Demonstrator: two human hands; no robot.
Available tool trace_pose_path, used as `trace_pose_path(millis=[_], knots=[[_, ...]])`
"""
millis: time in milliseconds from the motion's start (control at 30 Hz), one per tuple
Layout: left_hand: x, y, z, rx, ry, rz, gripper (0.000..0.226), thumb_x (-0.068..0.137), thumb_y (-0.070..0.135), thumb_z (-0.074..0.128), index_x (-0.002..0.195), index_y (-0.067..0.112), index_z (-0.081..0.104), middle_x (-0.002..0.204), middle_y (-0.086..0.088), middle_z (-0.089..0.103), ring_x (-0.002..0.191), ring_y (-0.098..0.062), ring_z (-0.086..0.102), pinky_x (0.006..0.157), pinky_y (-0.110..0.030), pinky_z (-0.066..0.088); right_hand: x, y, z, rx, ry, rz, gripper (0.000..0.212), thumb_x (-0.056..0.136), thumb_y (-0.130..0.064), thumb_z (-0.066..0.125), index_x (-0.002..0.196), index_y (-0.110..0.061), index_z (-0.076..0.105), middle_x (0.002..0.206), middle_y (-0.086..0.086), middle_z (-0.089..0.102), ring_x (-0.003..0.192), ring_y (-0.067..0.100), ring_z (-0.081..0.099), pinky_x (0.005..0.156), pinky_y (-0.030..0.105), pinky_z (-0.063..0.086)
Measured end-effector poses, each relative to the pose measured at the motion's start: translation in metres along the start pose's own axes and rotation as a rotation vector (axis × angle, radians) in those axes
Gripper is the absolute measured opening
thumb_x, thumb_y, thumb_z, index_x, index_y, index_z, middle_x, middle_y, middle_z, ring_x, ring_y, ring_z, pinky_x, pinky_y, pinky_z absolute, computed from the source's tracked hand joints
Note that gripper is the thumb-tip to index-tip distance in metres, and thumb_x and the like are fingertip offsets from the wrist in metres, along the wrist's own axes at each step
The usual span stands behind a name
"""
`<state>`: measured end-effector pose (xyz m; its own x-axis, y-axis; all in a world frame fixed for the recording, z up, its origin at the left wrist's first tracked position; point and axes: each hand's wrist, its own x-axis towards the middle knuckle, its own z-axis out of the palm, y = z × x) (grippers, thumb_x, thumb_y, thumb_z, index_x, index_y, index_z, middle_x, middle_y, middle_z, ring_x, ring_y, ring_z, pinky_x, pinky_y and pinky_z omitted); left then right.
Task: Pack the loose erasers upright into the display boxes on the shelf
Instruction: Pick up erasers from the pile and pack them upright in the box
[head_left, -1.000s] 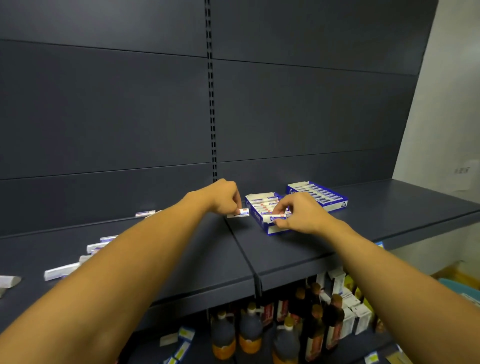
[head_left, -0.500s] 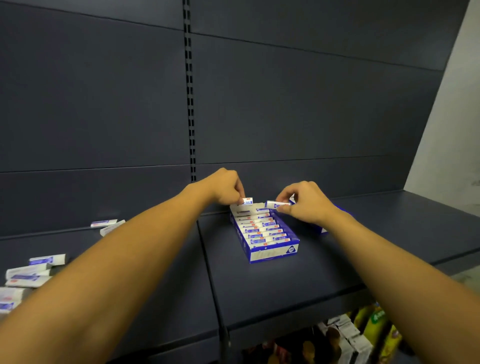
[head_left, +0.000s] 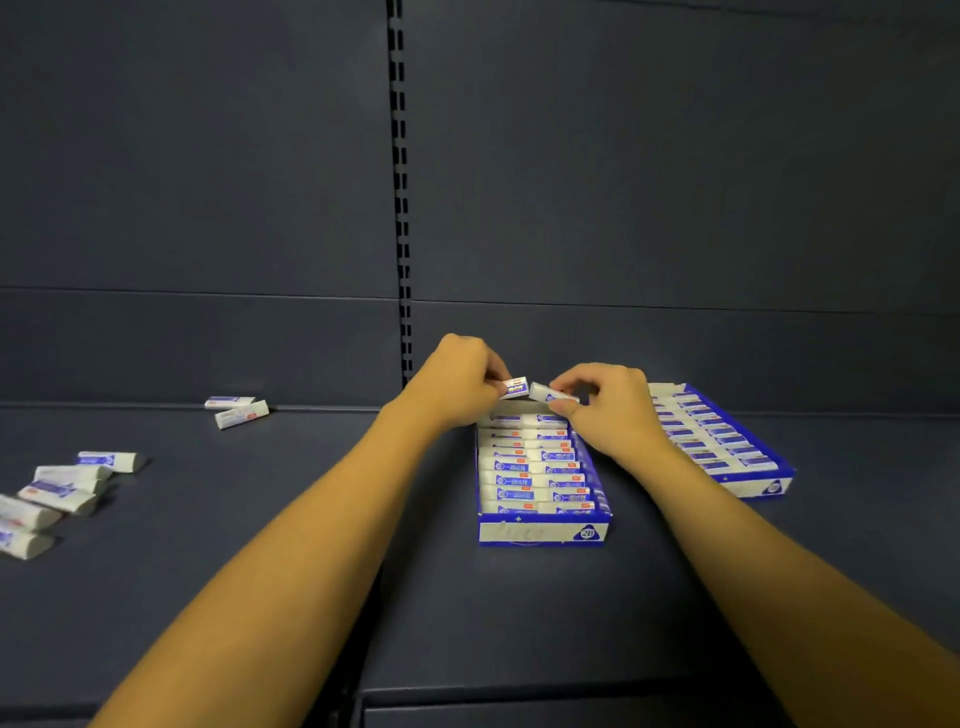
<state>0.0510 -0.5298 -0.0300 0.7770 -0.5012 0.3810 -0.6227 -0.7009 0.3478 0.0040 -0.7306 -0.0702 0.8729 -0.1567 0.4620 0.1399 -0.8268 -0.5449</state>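
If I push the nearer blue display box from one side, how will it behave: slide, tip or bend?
The nearer display box is low, wide and nearly full of erasers, so it would probably slide on the shelf rather than tip. Its thin walls look like card, so a hard push might dent one. Packed this full, it is likely heavy for its size.

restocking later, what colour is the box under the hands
Blue with a white front panel, seen clearly in the head view.

Both forearms are bare up to the frame edge. The left hand (head_left: 457, 376) and the right hand (head_left: 610, 410) wear nothing.
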Motion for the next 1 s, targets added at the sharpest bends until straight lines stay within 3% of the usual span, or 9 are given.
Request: trace_pose_path(millis=[267,533,867,1000], knots=[[-0.013,-0.010,0.036,0.033,0.028,0.011,0.026,0.093,0.007,0.060,0.108,0.018,0.078,0.105,0.002,0.066,0.096,-0.011,0.055,0.080,-0.025,0.044,-0.006,0.018,0.019,0.080,0.024,0.067,0.020,0.088,-0.031,0.075,0.107,-0.025,0.073,0.103,-0.009,0.073,0.089,0.006,0.066,0.065,0.016,0.047],[-0.012,-0.013,0.042,0.122,0.008,0.090,0.029,0.093,0.006,0.061,0.113,0.020,0.076,0.109,0.002,0.069,0.103,-0.012,0.054,0.088,-0.027,0.047,-0.010,0.011,0.015,-0.061,0.022,0.062,0.022,0.087,-0.037,0.075,0.107,-0.030,0.071,0.100,-0.011,0.073,0.090,0.008,0.065,0.074,0.027,0.056],[-0.015,-0.010,0.038,0.137,-0.020,0.080,0.021,0.093,0.014,0.067,0.112,0.018,0.075,0.113,0.000,0.069,0.102,-0.015,0.062,0.089,-0.029,0.053,-0.017,0.009,0.012,-0.098,-0.005,0.071,0.026,0.086,-0.039,0.076,0.110,-0.029,0.071,0.102,-0.010,0.074,0.084,0.005,0.065,0.065,0.019,0.049],[-0.016,-0.010,0.038,0.152,0.005,0.074,0.020,0.092,0.019,0.070,0.111,0.020,0.077,0.112,0.002,0.070,0.102,-0.014,0.062,0.093,-0.032,0.053,-0.019,0.007,0.011,-0.126,-0.008,0.070,0.026,0.087,-0.037,0.075,0.111,-0.029,0.072,0.106,-0.007,0.074,0.088,0.007,0.062,0.069,0.021,0.048]])
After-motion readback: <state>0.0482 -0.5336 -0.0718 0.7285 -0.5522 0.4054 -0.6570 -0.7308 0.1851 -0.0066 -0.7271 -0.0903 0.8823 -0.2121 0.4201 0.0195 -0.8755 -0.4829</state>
